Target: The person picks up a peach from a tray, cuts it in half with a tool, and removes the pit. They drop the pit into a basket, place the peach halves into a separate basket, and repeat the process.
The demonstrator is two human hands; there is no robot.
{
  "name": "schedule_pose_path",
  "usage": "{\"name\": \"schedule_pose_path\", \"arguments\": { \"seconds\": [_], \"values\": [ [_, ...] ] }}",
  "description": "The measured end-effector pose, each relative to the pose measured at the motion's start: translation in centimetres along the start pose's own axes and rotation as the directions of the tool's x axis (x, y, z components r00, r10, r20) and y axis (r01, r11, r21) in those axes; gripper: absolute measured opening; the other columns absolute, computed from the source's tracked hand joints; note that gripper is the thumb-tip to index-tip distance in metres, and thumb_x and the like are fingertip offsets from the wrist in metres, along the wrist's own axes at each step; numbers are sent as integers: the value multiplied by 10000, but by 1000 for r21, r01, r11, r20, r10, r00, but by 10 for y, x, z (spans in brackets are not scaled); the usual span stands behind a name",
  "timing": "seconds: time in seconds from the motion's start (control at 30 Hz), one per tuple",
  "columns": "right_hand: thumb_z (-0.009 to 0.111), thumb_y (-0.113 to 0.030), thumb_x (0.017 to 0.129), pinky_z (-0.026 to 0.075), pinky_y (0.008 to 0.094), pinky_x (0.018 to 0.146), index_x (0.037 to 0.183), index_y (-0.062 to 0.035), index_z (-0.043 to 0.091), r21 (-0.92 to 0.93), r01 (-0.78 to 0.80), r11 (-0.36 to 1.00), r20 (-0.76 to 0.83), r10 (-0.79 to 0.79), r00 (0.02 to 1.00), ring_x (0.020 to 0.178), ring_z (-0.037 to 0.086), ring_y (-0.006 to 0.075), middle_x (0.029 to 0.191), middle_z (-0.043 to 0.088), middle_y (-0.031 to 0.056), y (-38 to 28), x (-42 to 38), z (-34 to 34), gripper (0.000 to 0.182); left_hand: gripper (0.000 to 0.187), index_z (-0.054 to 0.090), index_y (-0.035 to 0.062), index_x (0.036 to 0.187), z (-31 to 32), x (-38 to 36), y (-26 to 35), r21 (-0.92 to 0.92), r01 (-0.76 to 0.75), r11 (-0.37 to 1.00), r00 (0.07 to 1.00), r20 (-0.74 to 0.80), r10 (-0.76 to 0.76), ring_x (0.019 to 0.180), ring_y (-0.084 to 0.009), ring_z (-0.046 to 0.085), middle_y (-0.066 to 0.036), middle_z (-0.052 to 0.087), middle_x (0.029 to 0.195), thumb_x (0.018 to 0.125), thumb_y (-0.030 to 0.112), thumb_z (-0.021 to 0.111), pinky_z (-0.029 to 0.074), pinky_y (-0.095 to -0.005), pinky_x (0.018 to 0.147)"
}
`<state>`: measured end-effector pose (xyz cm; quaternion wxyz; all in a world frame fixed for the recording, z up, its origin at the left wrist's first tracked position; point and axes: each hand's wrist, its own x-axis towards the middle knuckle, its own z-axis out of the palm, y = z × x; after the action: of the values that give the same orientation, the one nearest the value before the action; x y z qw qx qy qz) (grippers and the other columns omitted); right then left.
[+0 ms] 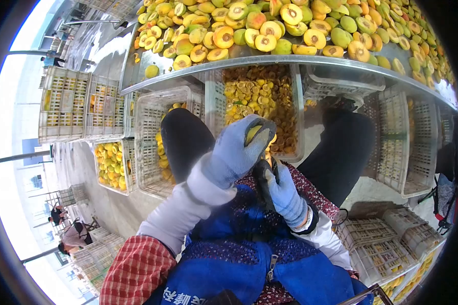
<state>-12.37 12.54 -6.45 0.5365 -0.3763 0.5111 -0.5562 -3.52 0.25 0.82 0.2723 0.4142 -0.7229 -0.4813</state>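
Left hand (233, 152), gloved, curls around a yellow-green fruit (253, 133), which shows between its fingers and thumb above the lap, near the middle of the scene. Just to its right and nearer the body, the right hand (287, 197) has its fingers drawn in narrow; whether they grip anything, I cannot tell. Handling the fruit well probably calls for a snug but gentle hold, since ripe flesh may bruise or slip against the glove, with the wrists kept steady and the right fingertips out of the left hand's way. Beyond the hands, the metal table (269, 61), heaped with halved fruit (314, 38), presents a hard near edge, so any lift is best kept short of that rim. Below it stands the crate (299, 104) of fruit pieces (257, 96), between the left knee (185, 134) and the right knee (343, 134); the knees bound sideways movement, leaving the freest room above the crate's near part.
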Motion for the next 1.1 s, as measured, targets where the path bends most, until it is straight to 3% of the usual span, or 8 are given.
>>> {"name": "schedule_pose_path", "arguments": {
  "seconds": [0.1,0.2,0.27,0.4,0.6,0.67,1.0,1.1],
  "values": [
    [492,-114,857,465,338,728,1257,66,392,-126,-42,991,30,46,998,771,579,260,894,595,178,17,1,-1,450,227,593,3,955,-1,1,-10,96,149,984,986,65,-156,772,-303,624,-185,625,827,820,186,592,477,-326,674],
    [418,-309,942,349,242,393,924,-95,487,164,-130,978,103,114,988,479,449,117,629,480,17,10,4,2,226,266,590,5,957,1,-2,-12,127,190,973,978,58,-199,776,-332,612,-199,619,824,818,232,598,475,-343,670],
    [424,-383,933,317,234,354,903,-103,486,474,-530,703,285,446,848,419,409,117,594,457,9,2,4,2,288,234,594,7,944,5,-2,-9,133,127,983,989,61,-136,753,-285,632,-181,627,815,816,203,599,475,-325,656],
    [418,-484,909,279,216,321,866,-120,488,614,-624,483,375,516,770,368,356,101,563,430,-6,-34,7,-2,374,225,584,-5,951,10,-3,-14,-78,3,997,999,36,0,717,-211,627,-140,637,817,833,187,587,473,-298,638],
    [366,-533,908,250,201,331,807,-158,452,661,-675,327,547,405,732,381,306,60,519,330,-57,-41,6,-7,397,254,547,-28,1039,13,0,-22,-537,157,829,976,213,-47,751,-131,550,-67,587,855,879,169,532,454,-253,682],
    [350,-585,886,243,191,338,862,-161,478,687,-726,29,707,204,677,392,289,46,544,331,-68,-28,4,-8,444,257,555,-26,1048,19,-1,-26,-619,194,761,974,216,-73,804,-120,545,-71,590,874,897,176,506,445,-240,724],
    [367,-538,903,313,201,294,921,-95,474,684,-725,-82,728,8,686,372,345,64,518,366,-43,-26,8,-10,456,457,558,-6,1060,29,-11,-44,-576,337,745,941,205,-268,854,-149,563,-80,599,960,926,410,422,449,-266,771],
    [363,-546,901,330,202,303,1007,-86,472,753,-658,-13,646,-179,742,392,354,64,519,362,-45,-35,21,-21,484,469,598,44,946,37,-13,-62,-914,358,192,798,192,-571,704,-128,596,-58,617,827,881,493,477,484,-235,610]
  ]
}}
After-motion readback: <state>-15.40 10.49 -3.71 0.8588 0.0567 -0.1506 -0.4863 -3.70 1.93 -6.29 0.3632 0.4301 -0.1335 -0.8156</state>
